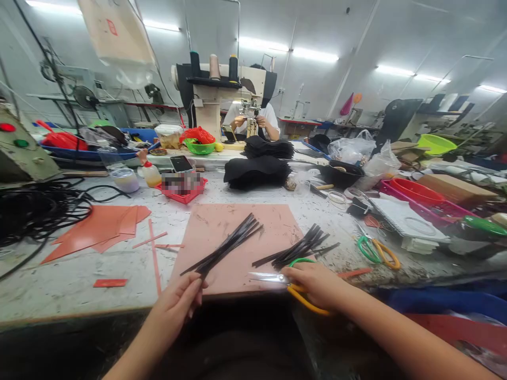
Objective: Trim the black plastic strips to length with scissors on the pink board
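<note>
Head view: 1 bundle of black strips (232,237) is pinched at its near end by the left hand (180,298) — thumb and fingers closed, far ends fanned out over a pink mat (214,216). Strips are thin, flat, narrow, slightly glossy. Scissors (282,278) are gripped in the right hand (315,282), pointed metal blades aimed left over the mat's near edge, 1 green and 1 yellow handle loop; blade gap can't be told.

A 2nd bundle (301,248) is laid loose on the mat's right side, partly overhanging it, just beyond the right hand; its near end is crowded by the green loop. Mat is smooth, 4-sided, scuffed with dark marks. Worktable (79,303) is pale, worn, specked.

Left side: flat orange sheets (99,227), overlapped, angular; black cable (39,211) heaped behind them. Thin pinkish strips (153,258) are scattered by the mat's left edge. Far side is blocked by layered black pieces (257,171) and a red basket (190,195). Right: spare scissors (378,250), well apart from the mat. Beyond — a sewing machine (209,103), run by a co-worker (271,121).
</note>
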{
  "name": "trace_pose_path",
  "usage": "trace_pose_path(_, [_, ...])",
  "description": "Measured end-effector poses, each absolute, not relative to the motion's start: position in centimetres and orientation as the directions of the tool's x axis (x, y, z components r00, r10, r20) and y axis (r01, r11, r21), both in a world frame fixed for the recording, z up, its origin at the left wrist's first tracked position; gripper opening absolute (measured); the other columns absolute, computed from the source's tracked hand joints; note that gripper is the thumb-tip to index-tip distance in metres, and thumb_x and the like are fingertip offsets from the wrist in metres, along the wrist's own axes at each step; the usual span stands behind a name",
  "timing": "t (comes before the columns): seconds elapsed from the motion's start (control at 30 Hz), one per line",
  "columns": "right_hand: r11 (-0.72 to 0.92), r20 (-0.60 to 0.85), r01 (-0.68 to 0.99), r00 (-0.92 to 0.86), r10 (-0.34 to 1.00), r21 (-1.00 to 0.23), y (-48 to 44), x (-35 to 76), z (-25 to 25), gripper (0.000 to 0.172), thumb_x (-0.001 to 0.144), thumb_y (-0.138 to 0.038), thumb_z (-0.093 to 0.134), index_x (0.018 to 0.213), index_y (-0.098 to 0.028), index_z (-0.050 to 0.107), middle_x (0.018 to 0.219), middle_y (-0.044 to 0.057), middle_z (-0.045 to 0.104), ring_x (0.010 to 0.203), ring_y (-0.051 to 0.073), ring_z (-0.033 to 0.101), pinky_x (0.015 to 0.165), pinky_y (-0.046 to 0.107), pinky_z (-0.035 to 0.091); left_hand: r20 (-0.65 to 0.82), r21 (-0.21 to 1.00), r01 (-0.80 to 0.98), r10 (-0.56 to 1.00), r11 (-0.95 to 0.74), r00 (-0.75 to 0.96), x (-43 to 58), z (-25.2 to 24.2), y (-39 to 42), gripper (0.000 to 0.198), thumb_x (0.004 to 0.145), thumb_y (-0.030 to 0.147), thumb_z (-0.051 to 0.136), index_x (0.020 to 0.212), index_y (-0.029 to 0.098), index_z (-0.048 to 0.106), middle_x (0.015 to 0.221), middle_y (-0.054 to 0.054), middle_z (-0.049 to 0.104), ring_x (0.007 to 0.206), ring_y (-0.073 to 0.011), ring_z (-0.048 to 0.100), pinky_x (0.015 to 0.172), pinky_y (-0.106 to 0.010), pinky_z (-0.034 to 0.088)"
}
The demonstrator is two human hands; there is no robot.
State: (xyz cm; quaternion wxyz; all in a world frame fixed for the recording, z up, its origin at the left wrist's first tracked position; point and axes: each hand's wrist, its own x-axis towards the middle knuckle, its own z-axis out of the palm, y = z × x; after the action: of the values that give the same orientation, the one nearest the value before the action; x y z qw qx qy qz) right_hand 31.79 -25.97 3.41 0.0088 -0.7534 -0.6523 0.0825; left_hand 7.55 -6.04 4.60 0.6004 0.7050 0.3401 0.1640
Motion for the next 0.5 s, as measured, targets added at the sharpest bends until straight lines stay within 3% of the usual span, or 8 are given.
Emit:
trace_pose_path(0.23, [-0.251,-0.234,0.948,0.203,0.951,-0.198,-25.2,31.5,4.3,0.042,0.078,-0.01,0.045,0.118,-0.016,0.055,0.107,0.012,0.066,0.097,0.027,0.061,0.08,0.034,0.046,-0.15,0.977,0.214,0.674,-0.012,0.723,6.0,4.6,-6.3,0.041,0.074,0.058,0.052,0.073,0.017,0.058,0.055,0.005,0.048,0.047,-0.0082,0.041,0.045,-0.019,0.031])
trace_pose_path(0.4, [-0.267,-0.241,0.932,0.209,0.948,-0.245,-25.2,30.8,4.9,0.039,0.079,-0.014,0.045,0.115,-0.016,0.058,0.104,0.013,0.067,0.096,0.029,0.061,0.079,0.036,0.046,-0.15,0.98,0.197,0.672,0.006,0.725,5.0,4.2,-6.4,0.041,0.074,0.058,0.052,0.072,0.017,0.057,0.054,0.005,0.047,0.046,-0.0081,0.039,0.044,-0.019,0.03])
trace_pose_path(0.5, [-0.289,-0.196,0.877,0.229,0.954,-0.385,-24.5,28.9,6.8,0.038,0.077,-0.018,0.048,0.113,-0.019,0.059,0.103,0.012,0.066,0.094,0.028,0.061,0.079,0.036,0.045,-0.143,0.981,0.192,0.681,0.004,0.718,5.1,4.4,-6.6,0.042,0.072,0.059,0.053,0.07,0.017,0.057,0.053,0.005,0.046,0.046,-0.0086,0.04,0.044,-0.019,0.03])
